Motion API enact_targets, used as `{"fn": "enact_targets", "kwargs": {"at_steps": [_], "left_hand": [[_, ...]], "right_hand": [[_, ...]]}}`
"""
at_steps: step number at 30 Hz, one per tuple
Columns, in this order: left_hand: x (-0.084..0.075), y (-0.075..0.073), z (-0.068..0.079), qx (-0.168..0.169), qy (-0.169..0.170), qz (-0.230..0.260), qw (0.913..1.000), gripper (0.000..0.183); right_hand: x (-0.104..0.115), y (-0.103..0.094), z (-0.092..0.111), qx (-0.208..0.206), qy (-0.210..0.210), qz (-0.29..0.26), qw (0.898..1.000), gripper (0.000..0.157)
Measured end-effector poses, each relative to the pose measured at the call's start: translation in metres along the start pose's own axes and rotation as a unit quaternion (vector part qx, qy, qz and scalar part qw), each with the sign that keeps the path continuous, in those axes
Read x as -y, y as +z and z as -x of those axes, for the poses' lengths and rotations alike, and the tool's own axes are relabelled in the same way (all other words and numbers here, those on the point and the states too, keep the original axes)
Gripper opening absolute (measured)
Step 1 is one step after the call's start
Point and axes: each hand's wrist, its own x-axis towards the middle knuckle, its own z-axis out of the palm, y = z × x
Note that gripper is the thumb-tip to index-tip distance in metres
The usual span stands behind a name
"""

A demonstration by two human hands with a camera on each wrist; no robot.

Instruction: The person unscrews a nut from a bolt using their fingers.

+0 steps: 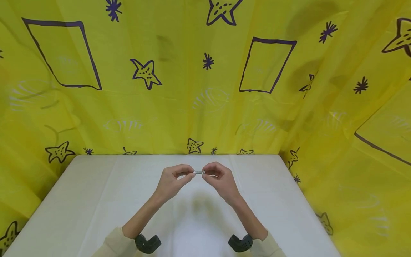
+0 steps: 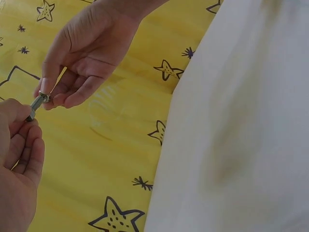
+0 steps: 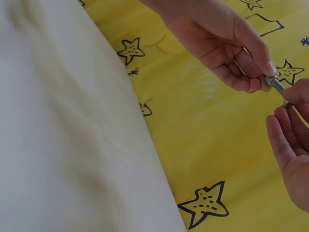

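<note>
A small silver threaded bolt point(image 1: 198, 172) spans the gap between both hands, raised above the white table. My left hand point(image 1: 173, 181) pinches its head end between thumb and fingers. At the other end, my right hand point(image 1: 222, 181) pinches what looks like a nut point(image 2: 45, 97) on the bolt, its fingertips covering part of it. The left wrist view shows the bolt's shank point(image 2: 36, 103) running between the two thumbs. Thread ridges show on the bolt point(image 3: 276, 86) in the right wrist view, beside the left thumb.
A white-covered table point(image 1: 128, 200) lies under the hands, with soft shadows on it. Yellow curtains point(image 1: 179, 107) printed with starfish and rectangles hang behind it and at both sides. A dark curved device point(image 1: 148, 244) sits at the left wrist, another device point(image 1: 240, 243) at the right.
</note>
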Motion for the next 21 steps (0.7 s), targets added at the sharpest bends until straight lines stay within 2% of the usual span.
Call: {"fn": "enact_targets", "kwargs": {"at_steps": [7,11,15,18,21], "left_hand": [[0.009,0.003,0.006,0.0,-0.032,-0.009,0.9995,0.006],[0.018,0.007,0.011,0.005,-0.048,-0.018,0.9987,0.007],[0.03,0.01,0.017,0.012,-0.049,-0.028,0.9983,0.008],[0.039,0.013,0.021,0.017,-0.046,-0.032,0.9983,0.007],[0.047,0.015,0.025,0.021,-0.04,-0.029,0.9986,0.006]], "right_hand": [[-0.009,-0.002,0.004,0.01,0.013,0.033,0.999,0.013],[-0.015,-0.003,0.007,0.013,0.039,0.059,0.997,0.014],[-0.014,-0.001,0.01,0.019,0.067,0.088,0.994,0.014],[-0.011,0.001,0.013,0.027,0.073,0.11,0.991,0.013],[-0.024,0.0,0.016,0.031,0.077,0.128,0.988,0.012]]}}
